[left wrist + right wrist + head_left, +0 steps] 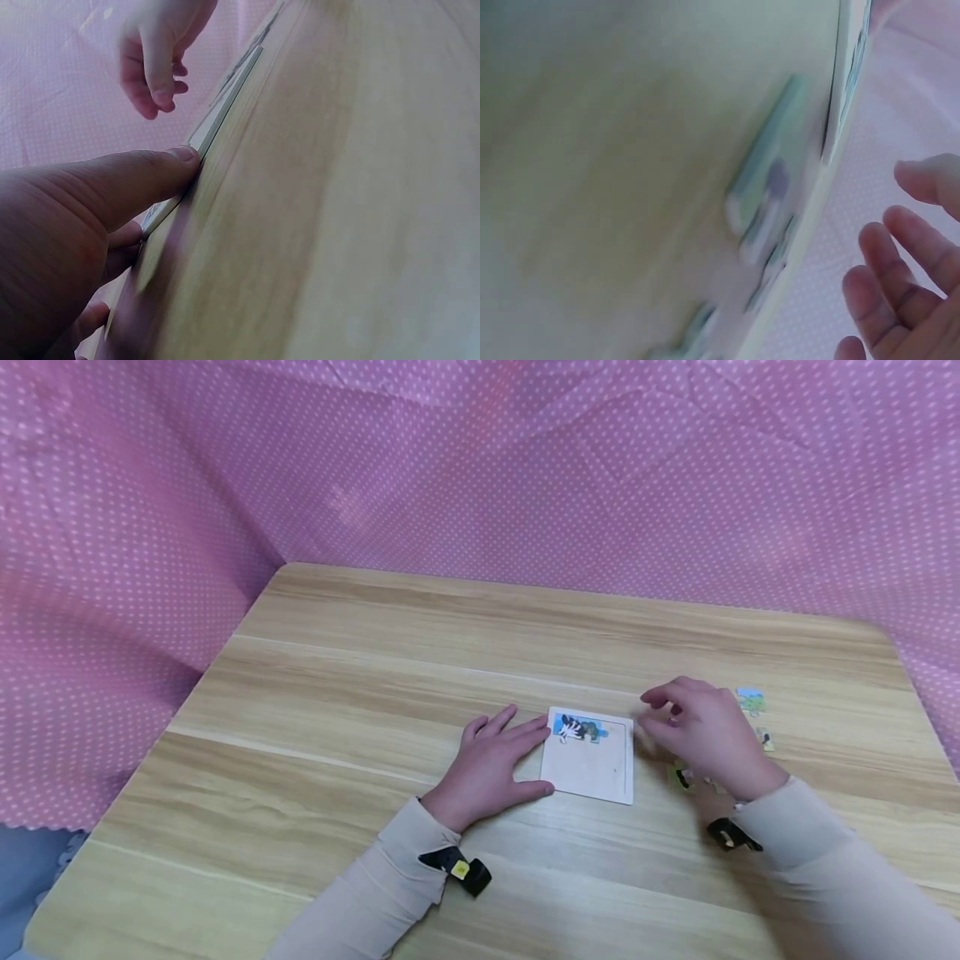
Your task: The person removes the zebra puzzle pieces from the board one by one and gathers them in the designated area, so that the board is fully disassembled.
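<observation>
Some puzzle pieces [682,776] partly out of sight

Flat white puzzle tray [582,770], zebra piece [572,727] in upper-left corner

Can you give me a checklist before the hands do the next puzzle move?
1. Board steadied: left hand touches the board's left edge. Ok.
2. Right hand free: no piece shows in its fingers. Ok.
3. Loose pieces close by: they lie right of the board. Ok.
4. Board filled: only the zebra part sits along the far edge; the rest is bare. Not ok.
5. Every loose piece visible: the right hand may hide some. Cannot tell.
</observation>
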Demonstrator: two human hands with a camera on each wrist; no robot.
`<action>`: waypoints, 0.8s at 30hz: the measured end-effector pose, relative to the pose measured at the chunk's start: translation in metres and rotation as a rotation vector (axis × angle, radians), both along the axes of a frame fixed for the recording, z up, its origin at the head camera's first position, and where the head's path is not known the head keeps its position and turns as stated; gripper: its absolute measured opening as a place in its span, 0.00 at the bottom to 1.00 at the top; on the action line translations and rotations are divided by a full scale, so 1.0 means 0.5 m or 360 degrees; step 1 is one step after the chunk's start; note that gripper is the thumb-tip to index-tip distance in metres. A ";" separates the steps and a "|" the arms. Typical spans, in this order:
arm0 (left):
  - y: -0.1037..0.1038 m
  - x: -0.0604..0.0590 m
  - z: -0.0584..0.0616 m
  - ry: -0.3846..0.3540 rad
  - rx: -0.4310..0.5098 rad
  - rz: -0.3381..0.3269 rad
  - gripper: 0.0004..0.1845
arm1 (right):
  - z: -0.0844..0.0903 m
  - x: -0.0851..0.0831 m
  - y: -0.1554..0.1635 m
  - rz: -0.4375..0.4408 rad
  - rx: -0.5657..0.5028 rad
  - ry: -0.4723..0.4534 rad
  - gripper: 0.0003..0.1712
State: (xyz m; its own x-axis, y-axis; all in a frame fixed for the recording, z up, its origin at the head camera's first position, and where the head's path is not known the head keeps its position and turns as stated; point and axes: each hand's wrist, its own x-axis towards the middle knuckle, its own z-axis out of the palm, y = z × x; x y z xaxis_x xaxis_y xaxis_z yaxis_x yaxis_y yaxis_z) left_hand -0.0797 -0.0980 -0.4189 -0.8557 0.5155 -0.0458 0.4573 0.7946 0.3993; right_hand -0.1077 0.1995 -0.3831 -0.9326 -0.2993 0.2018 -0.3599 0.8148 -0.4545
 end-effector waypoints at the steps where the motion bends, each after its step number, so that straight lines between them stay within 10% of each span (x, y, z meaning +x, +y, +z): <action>1: -0.001 0.000 -0.001 0.0002 0.0000 0.0000 0.41 | -0.001 0.000 0.006 -0.0006 -0.0015 -0.0002 0.13; 24: -0.001 0.001 0.000 -0.0019 -0.0017 0.0014 0.41 | -0.011 -0.021 0.167 -0.0193 -0.0026 -0.0212 0.19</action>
